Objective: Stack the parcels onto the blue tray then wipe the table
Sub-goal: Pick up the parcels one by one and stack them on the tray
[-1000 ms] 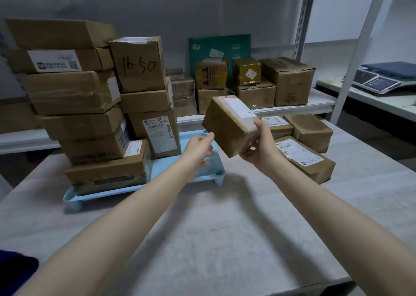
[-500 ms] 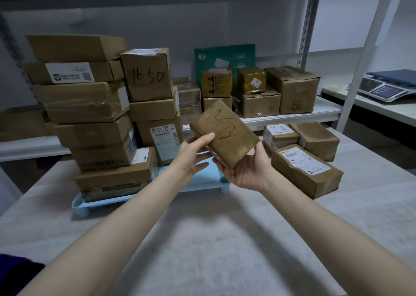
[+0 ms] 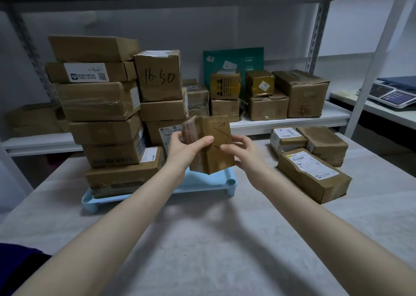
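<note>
Seems to leave the table point(image 3: 202, 239) unwiped. Has tall parcel stacks point(image 3: 101, 102) on the blue tray point(image 3: 200, 183) left of the hands, three loose parcels point(image 3: 313, 176) waiting to their right. Grips a small parcel point(image 3: 213, 160), left hand point(image 3: 182, 151) and right hand point(image 3: 245, 154) curled round it, above the tray's free corner.

Dim, bluish overhead light leaves soft, blurred shadows on the pale table point(image 3: 202, 250) and dark recesses under the shelf point(image 3: 292, 121). Wide-angle distortion bows the shelf uprights point(image 3: 315, 36) near the frame edges; the parcel stack point(image 3: 99, 102) reads sharp, while the scale point(image 3: 391, 95) at far right looks slightly smeared.
</note>
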`<state>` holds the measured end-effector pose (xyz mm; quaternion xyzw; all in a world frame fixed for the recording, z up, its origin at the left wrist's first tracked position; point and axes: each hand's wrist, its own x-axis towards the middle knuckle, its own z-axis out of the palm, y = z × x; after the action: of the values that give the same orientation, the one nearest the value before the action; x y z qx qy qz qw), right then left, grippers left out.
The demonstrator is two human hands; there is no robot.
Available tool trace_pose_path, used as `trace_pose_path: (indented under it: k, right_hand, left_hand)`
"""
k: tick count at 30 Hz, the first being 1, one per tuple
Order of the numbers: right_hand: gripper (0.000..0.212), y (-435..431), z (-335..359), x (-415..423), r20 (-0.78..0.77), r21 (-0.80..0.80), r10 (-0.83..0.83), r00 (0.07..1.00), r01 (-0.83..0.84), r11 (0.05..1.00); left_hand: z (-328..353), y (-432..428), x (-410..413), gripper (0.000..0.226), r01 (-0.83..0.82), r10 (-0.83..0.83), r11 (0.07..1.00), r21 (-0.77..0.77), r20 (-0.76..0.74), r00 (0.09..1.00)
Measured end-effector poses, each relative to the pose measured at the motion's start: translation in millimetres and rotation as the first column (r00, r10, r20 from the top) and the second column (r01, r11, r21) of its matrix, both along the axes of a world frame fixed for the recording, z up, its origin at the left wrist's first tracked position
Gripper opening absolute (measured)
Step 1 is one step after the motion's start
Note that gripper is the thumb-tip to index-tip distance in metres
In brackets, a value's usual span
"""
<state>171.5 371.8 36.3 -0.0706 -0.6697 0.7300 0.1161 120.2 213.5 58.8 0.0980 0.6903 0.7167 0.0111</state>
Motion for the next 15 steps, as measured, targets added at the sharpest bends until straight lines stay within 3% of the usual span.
trace_pose_path:
  k: [2,6,8,12,15]
  right_hand:
    - [0.073,-7.7,1.4,1.9,-0.067,0.142,0.033,0.997,-0.023,0.990]
    - [0.118,-18.9,1.1,-0.1,-0.088,0.339,-0.062,0.994,0.089,0.937]
    - [0.110,-18.1,-1.9,-2.4,-0.101,0.319,-0.082,0.991,0.110,0.941]
    - [0.063,-15.0,0.1,1.9,-0.155,0.106,0.009,0.988,0.008,0.994]
    - [0.041,-11.6,1.8,4.9,-0.154,-0.038,0.074,0.985,-0.081,0.996]
  left_hand:
    - [-0.2,2.5,0.3,0.078,-0.017,0.016,1.000,-0.020,-0.020,1.000]
    - [1.0,6.9,3.3,0.090,0.010,-0.016,0.996,-0.087,-0.065,0.998]
    - [4.1,6.1,7.4,0.088,0.029,-0.035,0.996,-0.083,-0.063,0.997]
    - [5.5,0.8,4.7,0.023,0.011,-0.013,0.999,-0.050,-0.037,0.999]
    - [6.4,-2.7,4.1,0.026,0.005,-0.005,1.000,-0.003,0.008,1.000]
